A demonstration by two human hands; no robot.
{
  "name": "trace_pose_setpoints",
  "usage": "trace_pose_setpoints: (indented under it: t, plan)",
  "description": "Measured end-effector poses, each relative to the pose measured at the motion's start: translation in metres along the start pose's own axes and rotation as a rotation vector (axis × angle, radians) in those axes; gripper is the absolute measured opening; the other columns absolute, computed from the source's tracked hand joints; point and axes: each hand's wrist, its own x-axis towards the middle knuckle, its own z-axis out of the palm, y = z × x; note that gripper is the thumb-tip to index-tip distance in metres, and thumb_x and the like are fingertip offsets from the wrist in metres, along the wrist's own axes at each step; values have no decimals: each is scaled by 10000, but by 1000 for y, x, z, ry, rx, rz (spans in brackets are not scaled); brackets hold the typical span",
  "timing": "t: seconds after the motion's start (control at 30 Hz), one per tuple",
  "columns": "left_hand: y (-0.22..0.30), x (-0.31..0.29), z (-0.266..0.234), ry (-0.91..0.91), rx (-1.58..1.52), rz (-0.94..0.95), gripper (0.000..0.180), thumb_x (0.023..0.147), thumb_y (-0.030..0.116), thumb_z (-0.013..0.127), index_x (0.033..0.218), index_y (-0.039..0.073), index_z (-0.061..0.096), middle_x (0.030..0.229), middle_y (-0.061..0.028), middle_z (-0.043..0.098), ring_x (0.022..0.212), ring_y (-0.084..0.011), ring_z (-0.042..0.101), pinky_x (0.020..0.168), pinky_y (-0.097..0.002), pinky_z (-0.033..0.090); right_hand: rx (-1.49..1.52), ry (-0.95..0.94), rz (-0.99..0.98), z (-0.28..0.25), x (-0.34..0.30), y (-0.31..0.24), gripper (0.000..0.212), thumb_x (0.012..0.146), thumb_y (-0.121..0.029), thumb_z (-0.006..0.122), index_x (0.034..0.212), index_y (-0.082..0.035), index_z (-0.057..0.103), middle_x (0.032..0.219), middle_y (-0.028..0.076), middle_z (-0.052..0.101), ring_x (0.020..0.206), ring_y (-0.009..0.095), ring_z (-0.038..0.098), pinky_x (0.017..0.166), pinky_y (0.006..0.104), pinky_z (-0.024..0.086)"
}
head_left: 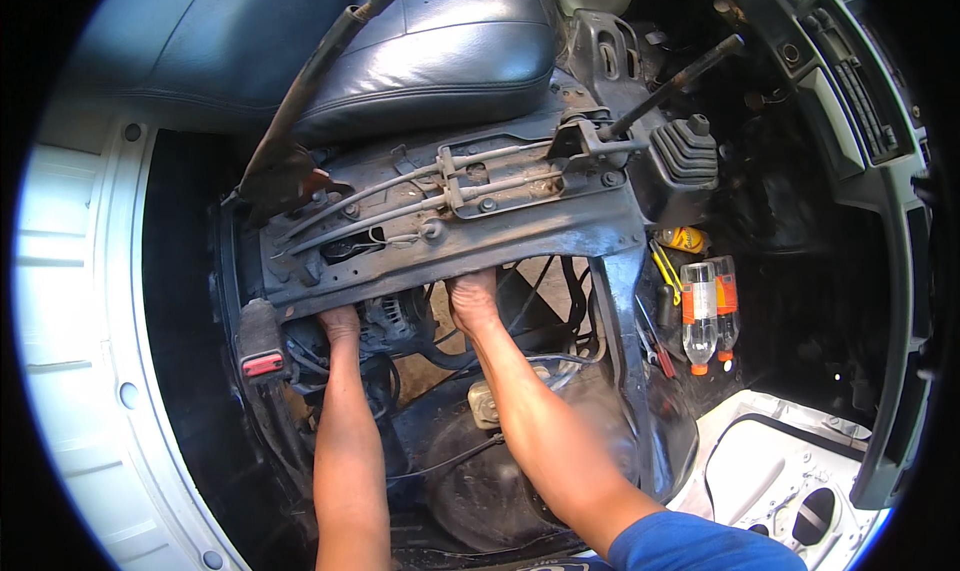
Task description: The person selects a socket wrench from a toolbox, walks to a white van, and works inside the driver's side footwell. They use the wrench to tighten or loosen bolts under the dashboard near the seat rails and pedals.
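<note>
Both my arms reach down into an opening in the vehicle floor, beneath a dark metal cross panel (500,243). My left hand (341,321) goes under the panel's edge, beside a ribbed, alternator-like metal housing (394,314). To its right, my right hand (474,297) also passes under the edge, near dark hoses (578,296). The fingers of both hands are hidden by the panel, so what they touch does not show. Below the right wrist sits a pale cap-like part (486,407) among dark parts and cables.
A handbrake-like lever (310,96) and a gear lever (680,83) rise from the panel. A black seat (430,56) is behind it. On the right lie plastic bottles (699,321), a yellow-handled tool (664,269) and a wrench (648,343). A seat-belt buckle (262,346) stands left.
</note>
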Motion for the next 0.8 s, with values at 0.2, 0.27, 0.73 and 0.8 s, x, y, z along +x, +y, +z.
trace_pose_setpoints:
  t: [0.2,0.27,0.73,0.8]
  plan:
    - [19,3,2,57,-112,113,491,1033,353,530,1333,-33,577,1378,-223,581,1258,-357,524,1116,-434,337,-11,-119,115,-12,-21,4,369,925,-181,703,1231,-43,551,1107,59,638,958,146,601,870,319,497]
    - [11,3,2,50,79,187,467,1023,327,554,1323,-29,586,1357,-207,599,1233,-346,541,1097,-420,359,-28,-217,320,-7,-60,-25,326,909,-129,719,1179,-40,559,997,44,643,846,104,591,775,273,498]
    - [1,11,4,83,-6,159,523,1002,370,601,1340,-29,574,1439,-213,537,1333,-359,469,1149,-441,300,353,7,31,-1,15,28,383,947,-152,627,1287,15,569,1272,116,611,1160,210,544,1029,354,426]
    - [4,11,2,17,-56,131,564,998,397,609,1355,-36,560,1479,-211,501,1363,-353,441,1166,-444,277,166,65,32,0,27,37,435,956,-199,613,1325,21,546,1333,157,580,1233,253,517,1083,373,398]
